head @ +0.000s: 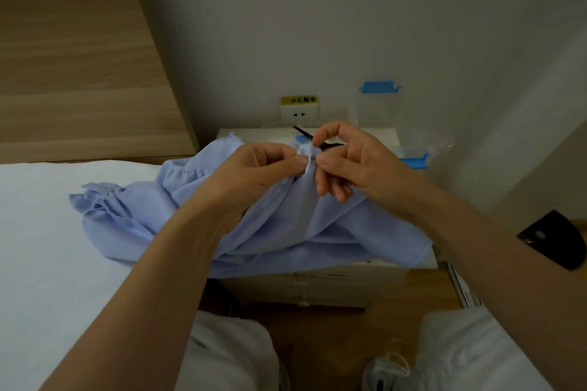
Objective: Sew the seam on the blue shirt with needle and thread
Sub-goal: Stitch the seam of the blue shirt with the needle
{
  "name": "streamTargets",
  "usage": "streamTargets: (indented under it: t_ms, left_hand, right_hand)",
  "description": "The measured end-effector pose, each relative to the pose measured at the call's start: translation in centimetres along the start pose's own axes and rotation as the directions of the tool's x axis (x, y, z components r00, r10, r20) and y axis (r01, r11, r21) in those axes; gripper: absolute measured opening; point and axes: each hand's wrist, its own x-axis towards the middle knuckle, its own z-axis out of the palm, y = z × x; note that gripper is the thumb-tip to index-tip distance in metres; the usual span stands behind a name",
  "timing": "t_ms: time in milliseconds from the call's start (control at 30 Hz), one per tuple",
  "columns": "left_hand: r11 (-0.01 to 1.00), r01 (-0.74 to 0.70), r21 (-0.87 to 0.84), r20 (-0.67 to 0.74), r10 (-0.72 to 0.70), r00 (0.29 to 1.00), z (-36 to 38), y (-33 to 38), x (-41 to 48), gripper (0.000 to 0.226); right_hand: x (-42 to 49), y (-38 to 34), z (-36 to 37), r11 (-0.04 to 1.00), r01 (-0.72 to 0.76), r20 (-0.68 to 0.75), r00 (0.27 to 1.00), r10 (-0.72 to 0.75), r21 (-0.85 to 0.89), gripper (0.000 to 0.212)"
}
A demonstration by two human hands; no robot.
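Observation:
The light blue shirt [279, 232] is draped over a white bedside cabinet and onto the bed. My left hand [254, 174] pinches a raised fold of the shirt's fabric at its top. My right hand [352, 162] meets it from the right, thumb and forefinger pinched together at the same fold. The needle and thread are too small to make out between the fingers. Behind my right hand lie black scissors [305, 133], their handles hidden.
The white bedside cabinet [317, 286] stands against the wall, with a socket [299, 114] and clear plastic boxes with blue clips [379, 105] behind it. The white bed [47, 232] is at left, a wooden headboard [79, 57] above. My knees sit below.

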Motion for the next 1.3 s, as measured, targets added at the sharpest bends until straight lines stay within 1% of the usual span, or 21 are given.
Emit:
streamTargets:
  t_ms: [67,133,200,267,300,367,400,467,567,667,700,800,867,967,1033,1067,1133,1167,1233,1300]
  left_hand:
    - [1.000,0.012,-0.024,-0.034,-0.012,0.999,-0.1,0.0,0.1,0.021]
    - [0.999,0.009,-0.047,-0.020,-0.010,1.000,0.1,0.0,0.1,0.019]
    - [0.999,0.013,-0.036,-0.008,-0.013,1.000,0.3,-0.1,0.1,0.016]
    - [1.000,0.012,0.018,-0.059,-0.011,0.998,0.3,-0.1,0.1,0.020]
    - [0.999,0.003,0.048,-0.093,0.001,0.996,0.2,-0.1,0.1,0.022]
    - [0.995,-0.013,0.095,-0.153,0.027,0.988,0.0,-0.2,0.3,0.022]
    - [0.994,-0.008,0.110,-0.177,0.027,0.984,0.0,-0.3,0.3,0.022]
    - [0.992,0.012,0.123,-0.195,0.012,0.981,0.2,-0.5,0.4,0.021]
    - [0.992,0.019,0.124,-0.173,0.002,0.985,0.6,-0.7,0.4,0.024]
    - [0.988,0.014,0.152,-0.184,0.014,0.983,0.5,-1.0,0.5,0.026]
    - [0.986,0.016,0.166,-0.191,0.016,0.982,0.5,-1.1,0.6,0.027]
    - [0.978,0.026,0.209,-0.191,0.015,0.981,0.3,-1.3,1.0,0.030]
    - [0.973,0.021,0.231,-0.233,0.034,0.972,0.4,-1.6,0.9,0.030]
    - [0.980,0.029,0.198,-0.254,0.023,0.967,0.2,-1.3,0.7,0.034]
    - [0.980,0.023,0.196,-0.197,0.016,0.980,-0.2,-1.0,0.7,0.043]
    - [0.980,0.022,0.196,-0.173,0.013,0.985,-0.3,-0.8,0.7,0.045]
    - [0.979,0.026,0.204,-0.170,0.009,0.985,-0.3,-0.7,0.7,0.038]
    - [0.980,0.023,0.199,-0.168,0.011,0.986,-0.3,-0.6,0.7,0.038]
    - [0.984,0.022,0.178,-0.142,0.004,0.990,-0.5,-0.4,0.8,0.047]
    - [0.982,0.036,0.184,-0.135,-0.011,0.991,-0.7,-0.3,0.7,0.039]
  right_hand:
    - [0.1,0.1,-0.1,1.000,0.004,-0.011,1.000,-0.004,0.007,0.010]
    - [0.2,0.1,-0.1,1.000,0.006,-0.012,1.000,-0.005,0.023,0.009]
    - [0.1,0.3,0.1,1.000,0.001,-0.011,1.000,-0.001,0.022,0.007]
    - [0.2,0.6,0.2,0.999,0.029,-0.085,0.996,-0.032,-0.037,0.008]
    - [0.3,0.7,0.3,0.991,0.073,-0.154,0.984,-0.090,-0.111,0.010]
    - [0.6,0.9,0.2,0.935,0.177,-0.251,0.933,-0.259,-0.308,0.010]
    - [0.7,0.9,0.2,0.892,0.223,-0.257,0.905,-0.340,-0.394,0.010]
    - [0.7,0.8,0.3,0.802,0.300,-0.213,0.862,-0.460,-0.517,0.010]
    - [0.8,0.8,0.6,0.719,0.355,-0.142,0.836,-0.531,-0.598,0.009]
    - [1.0,0.8,0.9,0.628,0.401,-0.088,0.794,-0.601,-0.667,0.012]
    - [0.9,0.8,1.1,0.612,0.418,-0.079,0.781,-0.620,-0.671,0.011]
    - [0.8,0.4,1.8,0.643,0.449,-0.102,0.767,-0.633,-0.621,0.008]
    - [0.7,0.1,1.8,0.708,0.441,-0.132,0.792,-0.596,-0.552,0.005]
    - [0.5,-0.1,1.3,0.884,0.358,-0.192,0.885,-0.424,-0.302,0.006]
    - [0.4,0.0,1.0,0.948,0.288,-0.236,0.920,-0.314,-0.138,0.008]
    - [0.4,0.0,0.9,0.961,0.263,-0.258,0.925,-0.277,-0.088,0.009]
    - [0.4,-0.2,0.7,0.971,0.237,-0.312,0.920,-0.238,-0.041,0.011]
    - [0.3,-0.3,0.6,0.972,0.233,-0.339,0.913,-0.226,-0.021,0.012]
    - [0.3,-0.5,0.2,0.973,0.230,-0.374,0.905,-0.203,0.030,0.011]
    - [0.2,-0.6,-0.1,0.977,0.206,-0.378,0.909,-0.174,0.046,0.013]
